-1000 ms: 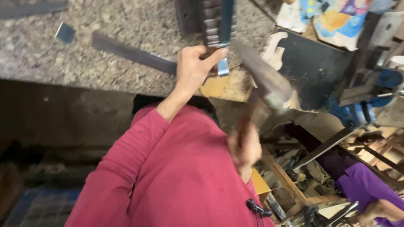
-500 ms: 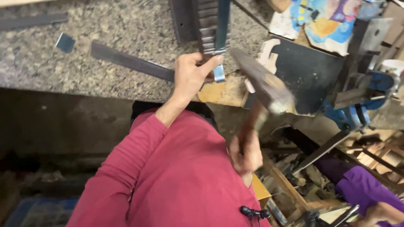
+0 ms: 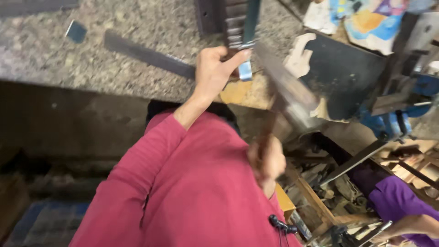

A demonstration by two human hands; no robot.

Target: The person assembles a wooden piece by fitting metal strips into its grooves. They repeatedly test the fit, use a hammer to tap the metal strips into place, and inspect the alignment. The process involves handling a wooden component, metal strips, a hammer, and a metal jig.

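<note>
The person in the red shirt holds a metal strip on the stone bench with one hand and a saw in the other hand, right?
Not quite. The head view shows a hammer, not a saw, in the right hand; it is blurred. The rest fits: the left hand holds the metal strip on the stone bench, and the sleeve is red.

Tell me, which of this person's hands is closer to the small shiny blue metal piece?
Left. The left hand touches the blue metal piece; the right hand grips a hammer lower down.

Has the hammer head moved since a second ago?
Yes. The hammer, in the right hand, has swung up and left toward the blue metal piece held by the left hand.
</note>
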